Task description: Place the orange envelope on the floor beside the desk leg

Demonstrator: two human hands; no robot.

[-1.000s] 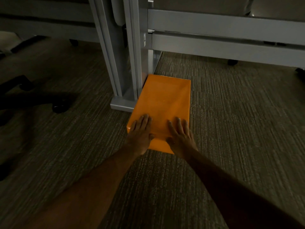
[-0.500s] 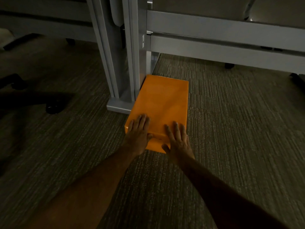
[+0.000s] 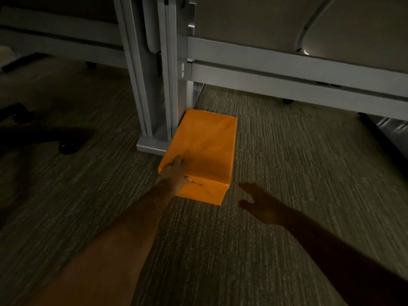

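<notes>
The orange envelope (image 3: 205, 151) lies flat on the carpet, its left edge against the foot of the grey desk leg (image 3: 154, 89). My left hand (image 3: 175, 173) rests palm-down on the envelope's near left corner, thumb hooked at the fold of its flap. My right hand (image 3: 258, 200) hovers over the carpet just right of the envelope's near corner, fingers spread, holding nothing and clear of the envelope.
Grey desk rails (image 3: 287, 71) run along the back. A black chair base with a caster (image 3: 66, 147) lies at the left. A dark object (image 3: 384, 133) sits at the right edge. Striped carpet (image 3: 287, 155) covers the floor.
My right hand has lifted off the envelope and pulled back to the right. My left hand stays on the near left corner. The envelope keeps its place by the leg.
</notes>
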